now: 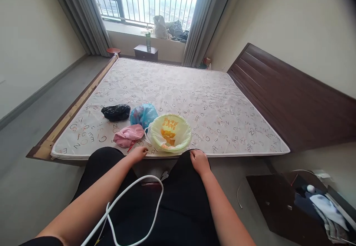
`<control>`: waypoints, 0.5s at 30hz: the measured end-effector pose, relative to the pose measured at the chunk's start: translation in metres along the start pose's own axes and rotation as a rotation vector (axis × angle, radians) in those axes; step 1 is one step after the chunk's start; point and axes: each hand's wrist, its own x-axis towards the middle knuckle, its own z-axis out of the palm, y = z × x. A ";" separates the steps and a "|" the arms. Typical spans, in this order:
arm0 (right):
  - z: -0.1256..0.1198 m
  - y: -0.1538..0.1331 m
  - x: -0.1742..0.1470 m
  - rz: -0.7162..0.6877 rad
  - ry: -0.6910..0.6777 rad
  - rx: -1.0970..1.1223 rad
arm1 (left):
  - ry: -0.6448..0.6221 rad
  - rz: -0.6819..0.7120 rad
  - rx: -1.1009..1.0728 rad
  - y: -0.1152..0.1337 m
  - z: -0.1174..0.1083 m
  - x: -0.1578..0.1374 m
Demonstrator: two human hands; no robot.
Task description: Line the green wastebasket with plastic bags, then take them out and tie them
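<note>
My left hand (pixel 139 154) is loosely closed at the mattress's front edge, just below a pink cloth (pixel 128 135); I see nothing held in it. Curled on my black-trousered right knee, my right hand (pixel 199 161) also appears to hold nothing. Between and beyond the hands stands a pale yellow-green basket (pixel 185 131) lined with a thin plastic bag; orange marks show inside. A blue plastic bag (pixel 144 115) with something in it touches the basket's left side. Farther left lies a bunched black plastic bag (pixel 116 112).
The mattress (pixel 178 83) lies on a bed with a dark wooden headboard (pixel 292 101). A white cable (pixel 133 186) loops over my lap. At right stands a dark cabinet (pixel 269 201) with cloths on it. A nightstand (pixel 146 52) with a bottle stands beneath the window.
</note>
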 end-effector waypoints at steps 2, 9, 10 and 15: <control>0.001 0.005 0.002 0.029 0.007 0.070 | 0.055 -0.049 -0.004 -0.016 -0.020 0.009; 0.004 0.010 0.013 0.033 -0.017 0.135 | 0.284 -0.323 0.052 -0.064 -0.090 0.037; 0.004 0.012 0.014 0.047 -0.019 0.134 | 0.273 -0.342 -0.023 -0.066 -0.094 0.039; 0.003 0.019 0.019 0.097 -0.030 0.143 | 0.318 -0.409 -0.354 -0.066 -0.112 0.042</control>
